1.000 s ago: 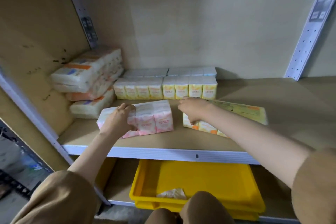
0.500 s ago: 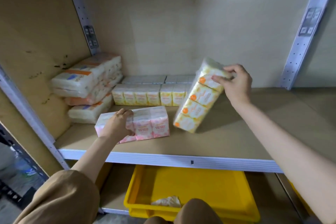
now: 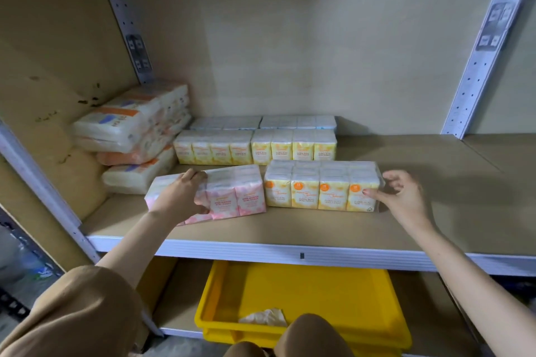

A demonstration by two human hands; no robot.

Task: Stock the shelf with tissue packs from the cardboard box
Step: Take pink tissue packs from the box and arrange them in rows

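Observation:
A pink tissue pack (image 3: 232,194) lies near the front of the wooden shelf (image 3: 319,229), slightly skewed. My left hand (image 3: 181,197) grips its left half from above. Beside it on the right stands a yellow tissue pack (image 3: 322,187), upright with its printed front facing me. My right hand (image 3: 401,197) is at that pack's right end, thumb touching its front corner, fingers spread and loose. The cardboard box is out of view.
Two rows of tissue packs (image 3: 255,146) line the back of the shelf. A stack of larger white and orange packs (image 3: 133,136) sits at the left wall. A yellow tray (image 3: 304,301) with a crumpled tissue lies on the lower shelf. Metal uprights (image 3: 475,58) flank the bay.
My right hand lifted the yellow pack from lying flat, tilted it in the air, then set it upright next to the pink pack. My left hand stayed on the pink pack.

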